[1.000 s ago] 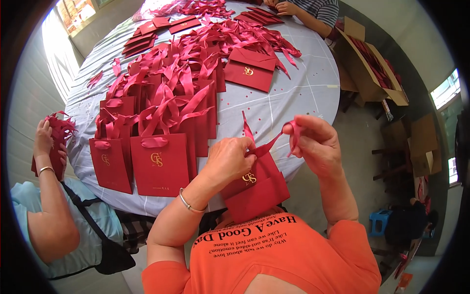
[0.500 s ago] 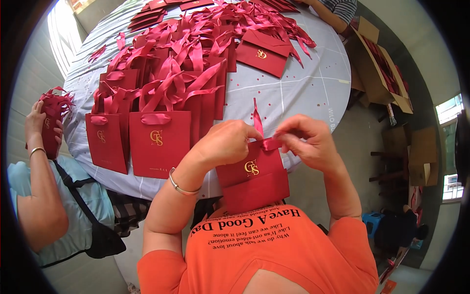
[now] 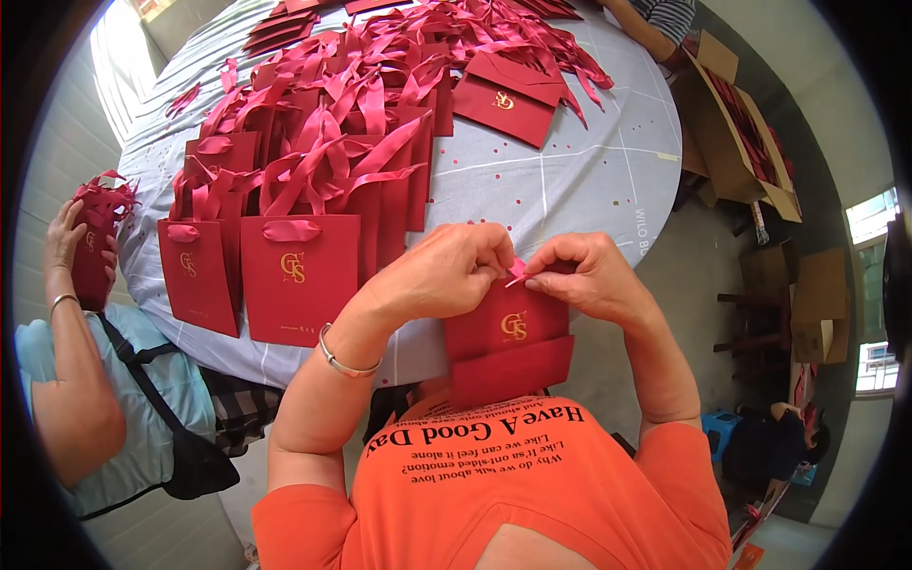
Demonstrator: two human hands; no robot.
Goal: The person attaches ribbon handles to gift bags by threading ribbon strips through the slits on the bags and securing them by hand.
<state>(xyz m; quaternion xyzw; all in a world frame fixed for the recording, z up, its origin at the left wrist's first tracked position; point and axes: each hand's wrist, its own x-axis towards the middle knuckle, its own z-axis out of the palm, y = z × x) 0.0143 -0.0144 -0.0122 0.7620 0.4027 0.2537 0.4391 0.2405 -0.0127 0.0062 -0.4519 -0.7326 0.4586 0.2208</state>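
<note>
1. In the head view, the red paper bag you are working on is upright in front of you, at the near edge of the bench, between your hands and your orange shirt.
2. Your left hand has its fingers bent in narrow at the bag's top edge; they seem to pinch the pink ribbon, though your knuckles hide the grip.
3. Your right hand holds the ribbon's end between thumb and forefinger, just beside your left.
4. Done, as far as shows: many standing bags to your left carry ribbon loops, with a short band across the front of the nearest ones.
5. Left, by my judgement: the ribbon in your hands does not yet form such a loop, so this bag looks partway through.
6. A flat bag lies beyond, beside heaped ribbon; whether its own ribbon is fitted, you cannot tell from here.
7. At far left, a co-worker's hand holds another red bag topped with ribbons.
</note>
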